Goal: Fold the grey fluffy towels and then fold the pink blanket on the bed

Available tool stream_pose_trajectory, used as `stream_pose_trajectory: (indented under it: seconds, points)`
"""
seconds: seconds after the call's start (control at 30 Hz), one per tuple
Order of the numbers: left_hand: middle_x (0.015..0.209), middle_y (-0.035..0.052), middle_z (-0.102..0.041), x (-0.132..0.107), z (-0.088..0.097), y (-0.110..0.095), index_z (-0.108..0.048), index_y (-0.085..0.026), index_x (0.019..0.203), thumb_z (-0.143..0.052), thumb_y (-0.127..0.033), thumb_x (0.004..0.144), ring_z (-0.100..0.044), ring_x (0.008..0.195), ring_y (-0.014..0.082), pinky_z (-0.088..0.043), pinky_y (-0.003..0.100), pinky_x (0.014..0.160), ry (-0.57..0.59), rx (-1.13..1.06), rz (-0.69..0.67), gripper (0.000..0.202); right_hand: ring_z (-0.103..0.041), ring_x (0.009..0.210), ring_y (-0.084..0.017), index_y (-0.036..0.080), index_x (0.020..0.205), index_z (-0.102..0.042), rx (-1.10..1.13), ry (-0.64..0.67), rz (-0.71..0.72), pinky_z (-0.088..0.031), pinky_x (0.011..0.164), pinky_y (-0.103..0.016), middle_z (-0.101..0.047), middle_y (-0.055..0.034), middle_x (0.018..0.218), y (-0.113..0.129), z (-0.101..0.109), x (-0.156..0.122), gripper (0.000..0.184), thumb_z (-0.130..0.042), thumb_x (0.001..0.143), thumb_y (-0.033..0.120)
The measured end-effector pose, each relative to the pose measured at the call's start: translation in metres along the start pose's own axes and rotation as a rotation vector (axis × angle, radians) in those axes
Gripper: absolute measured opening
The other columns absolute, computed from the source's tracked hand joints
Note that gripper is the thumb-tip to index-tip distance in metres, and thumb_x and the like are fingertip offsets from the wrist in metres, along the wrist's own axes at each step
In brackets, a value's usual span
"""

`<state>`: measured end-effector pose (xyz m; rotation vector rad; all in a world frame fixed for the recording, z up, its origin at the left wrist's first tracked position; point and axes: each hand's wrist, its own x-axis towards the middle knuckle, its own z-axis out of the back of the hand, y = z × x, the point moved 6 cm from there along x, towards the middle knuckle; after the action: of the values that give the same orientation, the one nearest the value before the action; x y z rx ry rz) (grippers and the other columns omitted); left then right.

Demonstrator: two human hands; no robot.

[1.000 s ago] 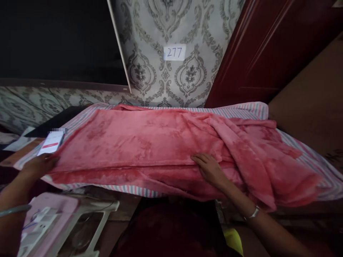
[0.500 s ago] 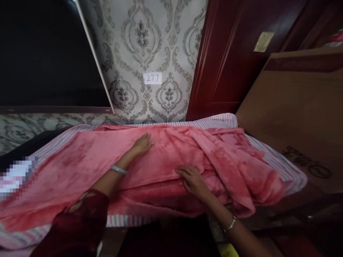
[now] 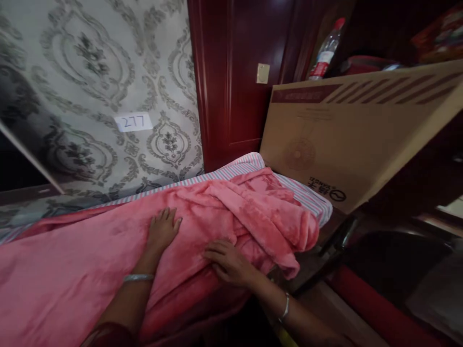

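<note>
A long pink plush cloth (image 3: 90,270), a robe or blanket by its look, lies spread over a striped sheet (image 3: 311,193). Toward the right it is bunched, and a thick folded band slants across it. My left hand (image 3: 163,230) rests flat on its smooth part with the fingers apart. To the right, my right hand (image 3: 228,260) lies on the cloth beside a fold, fingers stretched and close together, the thumb lower down. Neither hand has lifted any cloth.
A large cardboard box (image 3: 325,140) stands beyond the right end, with a bottle (image 3: 325,50) behind its top edge. Patterned wallpaper (image 3: 159,58) bearing a paper marked 277 (image 3: 133,122), and a dark red door (image 3: 242,96), are behind. A dark screen (image 3: 21,164) is at left.
The view has swung to the right, showing more of the box and the bottle. My left hand has turned its fingers upward and spread them. My right hand stays by the fold.
</note>
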<state>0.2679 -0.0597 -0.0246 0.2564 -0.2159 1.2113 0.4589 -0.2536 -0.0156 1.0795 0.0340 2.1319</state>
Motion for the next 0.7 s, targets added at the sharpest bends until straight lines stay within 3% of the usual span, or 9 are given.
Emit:
stream_pose_trajectory:
  seconds: [0.07, 0.13, 0.2, 0.3, 0.4, 0.47, 0.6, 0.7]
  points:
    - [0.149, 0.0215, -0.053, 0.002, 0.000, 0.000, -0.055, -0.013, 0.144, -0.033, -0.039, 0.098, -0.046, 0.140, 0.0357, -0.039, 0.056, 0.111, -0.006, -0.022, 0.009, 0.057, -0.064, 0.116, -0.021, 0.025, 0.126, -0.062, -0.046, -0.149, -0.055, -0.054, 0.099, -0.039, -0.070, -0.0068, 0.121, -0.010, 0.034, -0.008, 0.039, -0.047, 0.092, 0.014]
    - [0.149, 0.0214, -0.053, 0.003, 0.000, 0.000, -0.056, -0.013, 0.143, -0.033, -0.039, 0.097, -0.046, 0.140, 0.0364, -0.040, 0.057, 0.110, -0.021, -0.038, 0.007, 0.057, -0.066, 0.108, -0.022, 0.024, 0.120, -0.065, -0.131, -0.372, -0.218, -0.056, 0.094, -0.040, -0.072, -0.0073, 0.114, -0.029, 0.078, -0.027, 0.033, -0.045, 0.095, 0.017]
    - [0.149, 0.0214, -0.053, 0.004, -0.001, 0.000, -0.056, -0.013, 0.143, -0.032, -0.040, 0.097, -0.047, 0.139, 0.0369, -0.040, 0.057, 0.110, -0.028, -0.044, -0.003, 0.058, -0.067, 0.097, -0.022, 0.023, 0.113, -0.067, -0.219, -0.606, -0.428, -0.056, 0.087, -0.040, -0.071, -0.0080, 0.105, -0.050, 0.122, -0.059, 0.026, -0.047, 0.097, 0.023]
    - [0.149, 0.0207, -0.053, 0.004, -0.003, 0.001, -0.055, -0.013, 0.143, -0.032, -0.042, 0.098, -0.047, 0.139, 0.0365, -0.040, 0.056, 0.109, -0.024, -0.050, -0.005, 0.059, -0.064, 0.097, -0.025, 0.020, 0.115, -0.065, -0.360, -0.792, -0.649, -0.055, 0.085, -0.044, -0.067, -0.0117, 0.109, -0.072, 0.163, -0.108, 0.030, -0.051, 0.094, 0.036]
    - [0.150, 0.0213, -0.052, 0.004, -0.003, 0.000, -0.055, -0.012, 0.144, -0.031, -0.042, 0.098, -0.047, 0.139, 0.0359, -0.040, 0.054, 0.110, -0.016, -0.057, -0.007, 0.059, -0.061, 0.105, -0.027, 0.017, 0.124, -0.060, -0.397, -0.930, -0.787, -0.053, 0.089, -0.046, -0.061, -0.0168, 0.122, -0.088, 0.177, -0.146, 0.048, -0.057, 0.088, 0.049]
    - [0.150, 0.0219, -0.051, 0.003, -0.002, 0.000, -0.054, -0.011, 0.144, -0.032, -0.041, 0.098, -0.046, 0.140, 0.0360, -0.038, 0.055, 0.111, -0.011, -0.062, -0.001, 0.059, -0.063, 0.099, -0.026, 0.015, 0.125, -0.058, -0.274, -0.999, -0.879, -0.054, 0.084, -0.043, -0.062, -0.0173, 0.121, -0.101, 0.173, -0.163, 0.059, -0.062, 0.082, 0.056]
    - [0.149, 0.0204, -0.052, 0.002, -0.001, 0.000, -0.055, -0.013, 0.142, -0.032, -0.040, 0.099, -0.046, 0.140, 0.0349, -0.038, 0.054, 0.111, -0.007, -0.043, 0.008, 0.056, -0.059, 0.071, -0.020, 0.016, 0.094, -0.066, -0.065, -0.874, -1.009, -0.052, 0.069, -0.036, -0.068, -0.0054, 0.083, -0.122, 0.158, -0.167, 0.051, -0.067, 0.071, 0.062]
    - [0.149, 0.0200, -0.053, 0.001, -0.001, 0.000, -0.054, -0.014, 0.143, -0.031, -0.040, 0.099, -0.045, 0.140, 0.0336, -0.038, 0.052, 0.111, -0.005, -0.028, -0.001, 0.056, -0.053, 0.062, -0.017, 0.019, 0.078, -0.066, 0.008, -0.809, -0.992, -0.048, 0.060, -0.031, -0.063, 0.0004, 0.067, -0.128, 0.167, -0.151, 0.042, -0.067, 0.069, 0.060]
